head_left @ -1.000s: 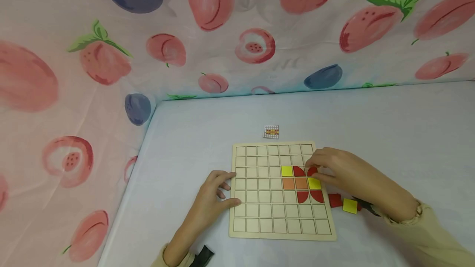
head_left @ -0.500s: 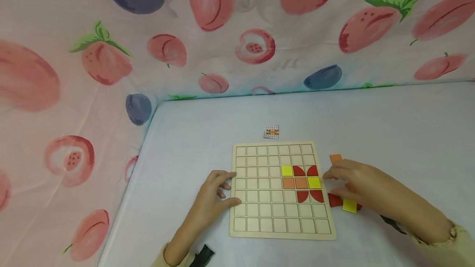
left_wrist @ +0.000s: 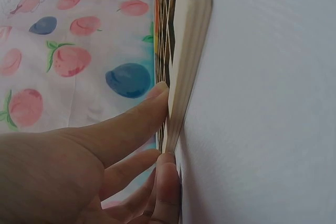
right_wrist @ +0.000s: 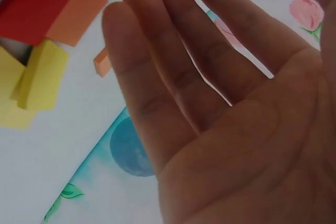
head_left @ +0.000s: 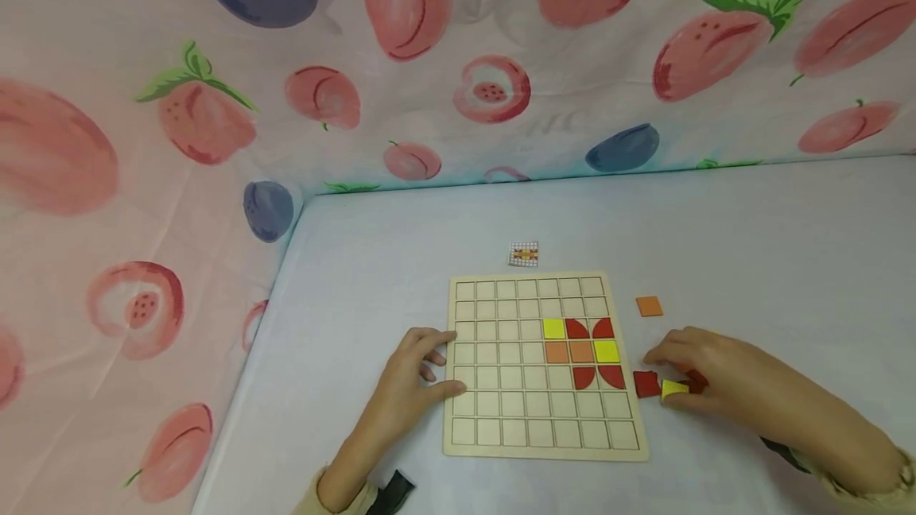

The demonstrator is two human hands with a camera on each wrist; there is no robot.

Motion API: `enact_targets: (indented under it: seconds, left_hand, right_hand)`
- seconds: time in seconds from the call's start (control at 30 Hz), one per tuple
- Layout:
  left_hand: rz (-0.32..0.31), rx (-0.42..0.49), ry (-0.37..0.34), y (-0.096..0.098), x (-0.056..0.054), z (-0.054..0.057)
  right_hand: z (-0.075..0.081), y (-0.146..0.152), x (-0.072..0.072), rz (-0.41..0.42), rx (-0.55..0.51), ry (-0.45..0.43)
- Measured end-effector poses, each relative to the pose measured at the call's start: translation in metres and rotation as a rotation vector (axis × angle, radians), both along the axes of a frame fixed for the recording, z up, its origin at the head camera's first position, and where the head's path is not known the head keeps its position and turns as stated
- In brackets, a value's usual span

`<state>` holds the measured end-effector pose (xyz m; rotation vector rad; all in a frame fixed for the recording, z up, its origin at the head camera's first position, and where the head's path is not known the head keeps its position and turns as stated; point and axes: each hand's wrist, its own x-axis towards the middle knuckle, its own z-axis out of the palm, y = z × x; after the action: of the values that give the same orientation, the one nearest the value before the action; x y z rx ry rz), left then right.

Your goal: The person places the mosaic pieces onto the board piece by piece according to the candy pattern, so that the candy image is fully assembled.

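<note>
A wooden grid board point(head_left: 494, 404) lies on the table with yellow, orange and red tiles in some of its right-hand squares. At its left edge rests my left hand point(head_left: 408, 376), the thumb point(left_wrist: 142, 116) on the rim and other fingers along the side. Right of the board, my right hand point(head_left: 723, 372) hovers over a small group of loose tiles, its fingers point(right_wrist: 157, 93) nearly straight. The thumb partly covers a yellow tile point(head_left: 673, 388); whether it touches cannot be told. A red tile point(head_left: 647, 384) lies beside it, and another red piece is mostly hidden under the hand.
A loose orange tile point(head_left: 650, 306) lies right of the board, behind the right hand. Beyond the board's far edge sits a small printed pattern card point(head_left: 524, 254). Fruit-patterned cloth point(head_left: 494, 38) walls the back and left sides of the white table.
My right hand has left the red quarter-circle at the board's right edge and moved right and toward me, over the loose tiles. The orange tile came into view. My left hand stays put.
</note>
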<state>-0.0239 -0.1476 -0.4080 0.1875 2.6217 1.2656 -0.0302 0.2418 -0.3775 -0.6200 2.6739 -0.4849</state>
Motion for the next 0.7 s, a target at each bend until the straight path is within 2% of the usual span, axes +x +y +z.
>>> enact_targets:
  seconds: [0.1, 0.3, 0.5, 0.7]
  left_hand:
    - [-0.003, 0.000, 0.001, 0.000, 0.000, 0.000]
    - [-0.003, -0.001, 0.005, -0.001, 0.000, -0.001]
    - [-0.004, 0.002, 0.006, -0.001, 0.000, -0.001]
    - [-0.009, 0.008, 0.006, -0.001, 0.000, -0.001]
  right_hand:
    - [-0.003, 0.002, 0.002, -0.007, -0.001, -0.036]
    - [-0.008, 0.004, 0.006, 0.012, -0.002, 0.034]
    - [-0.013, 0.004, 0.004, -0.022, 0.029, 0.028]
    - [-0.016, 0.005, 0.003, -0.016, 0.034, 0.065]
